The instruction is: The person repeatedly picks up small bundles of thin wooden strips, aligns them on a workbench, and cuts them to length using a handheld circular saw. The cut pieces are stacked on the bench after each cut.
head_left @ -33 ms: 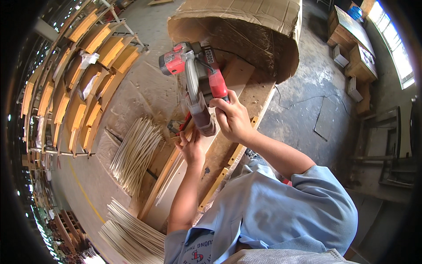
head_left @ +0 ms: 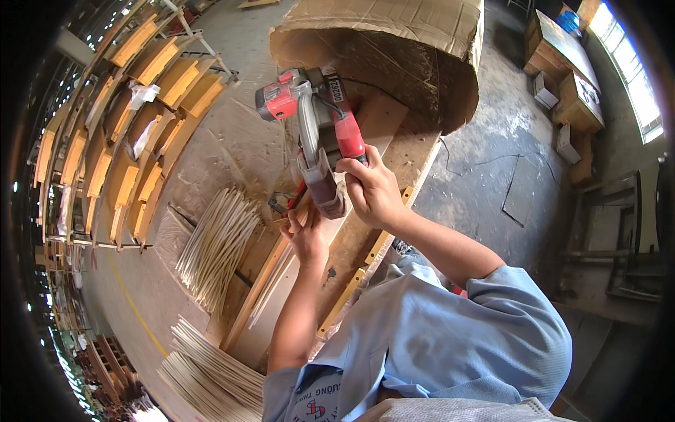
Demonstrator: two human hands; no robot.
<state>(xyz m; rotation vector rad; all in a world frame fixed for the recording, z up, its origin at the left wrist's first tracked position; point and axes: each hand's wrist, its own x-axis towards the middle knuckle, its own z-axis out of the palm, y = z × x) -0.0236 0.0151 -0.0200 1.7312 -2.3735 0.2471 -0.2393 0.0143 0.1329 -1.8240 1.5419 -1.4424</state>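
Note:
A red and grey miter saw [head_left: 308,119] stands at the far end of a wooden bench, its blade guard pointing toward me. My right hand [head_left: 377,191] is wrapped round the saw's red handle [head_left: 349,133]. Beside the guard, my left hand [head_left: 306,238] is low on the bench, its fingers bent over the end of some thin pale wooden strips [head_left: 266,299]. These strips run back toward me along a wooden fence [head_left: 254,304]. What lies under the left fingers is partly hidden. A small red clamp-like part [head_left: 287,201] is just beyond them.
Two bundles of thin pale sticks [head_left: 219,243] [head_left: 211,369] lie left of the bench. A large cardboard box [head_left: 380,35] opens behind the saw. Yellowish wooden blocks [head_left: 341,302] line the bench's right edge. A rack of wooden parts [head_left: 130,133] stands at left; a cable [head_left: 485,163] crosses the floor at right.

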